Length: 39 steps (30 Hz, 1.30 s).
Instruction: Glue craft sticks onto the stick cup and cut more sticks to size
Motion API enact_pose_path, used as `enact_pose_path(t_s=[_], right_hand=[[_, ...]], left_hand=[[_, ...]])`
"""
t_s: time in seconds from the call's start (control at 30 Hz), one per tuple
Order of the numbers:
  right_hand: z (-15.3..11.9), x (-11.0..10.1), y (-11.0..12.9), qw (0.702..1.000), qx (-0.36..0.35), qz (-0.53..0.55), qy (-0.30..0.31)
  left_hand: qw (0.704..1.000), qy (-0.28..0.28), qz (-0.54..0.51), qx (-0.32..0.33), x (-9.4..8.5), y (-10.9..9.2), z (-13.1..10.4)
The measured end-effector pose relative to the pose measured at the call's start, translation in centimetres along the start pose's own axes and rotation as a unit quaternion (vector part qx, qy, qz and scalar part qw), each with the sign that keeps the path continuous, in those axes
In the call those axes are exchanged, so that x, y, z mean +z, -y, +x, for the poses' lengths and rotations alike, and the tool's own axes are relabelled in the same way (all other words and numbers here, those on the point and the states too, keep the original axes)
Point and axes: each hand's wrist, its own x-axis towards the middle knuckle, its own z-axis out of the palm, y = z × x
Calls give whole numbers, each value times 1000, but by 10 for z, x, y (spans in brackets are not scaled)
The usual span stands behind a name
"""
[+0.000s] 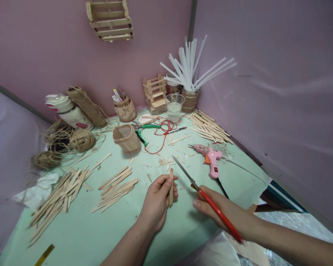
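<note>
Between the thumb and fingers of my left hand (158, 199) a wooden craft stick (171, 188) is pinched, standing nearly upright above the table. My right hand (219, 208) grips red-handled scissors (215, 208). Their blades point up and to the left, beside the stick and apart from it, and look closed together. Small wood offcuts (166, 162) lie on the table just beyond my hands. Left of my left hand rest two small groups of craft sticks (116, 194). A pink glue gun (211, 157) lies beyond my right hand, its cord running toward my wrist.
A large stick pile (61, 195) lies at left, another pile (209, 127) at back right. Beyond stand a stick-covered cup (127, 139), green-handled pliers (140, 133), tangled red string (166, 127), a clear water cup (174, 107), white glue sticks (190, 62) and twine balls (82, 140).
</note>
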Motion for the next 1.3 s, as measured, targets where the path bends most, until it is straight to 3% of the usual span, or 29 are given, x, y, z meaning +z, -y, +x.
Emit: enact_pose_path(t_s=[0.27,0.6,1.0,1.3], right_hand=[[-8,2,7,993,39,-97,50],[-8,2,17,990,50,-126,45],[-7,-6,25,988,72,-96,93],[-1,-9,19,987,25,-58,145]], left_hand=[[998,-37,28,41,-1,-1,0],[995,-15,84,51,0,0,-3],[996,-7,80,42,0,0,-4],[997,-18,70,33,3,-3,-4]])
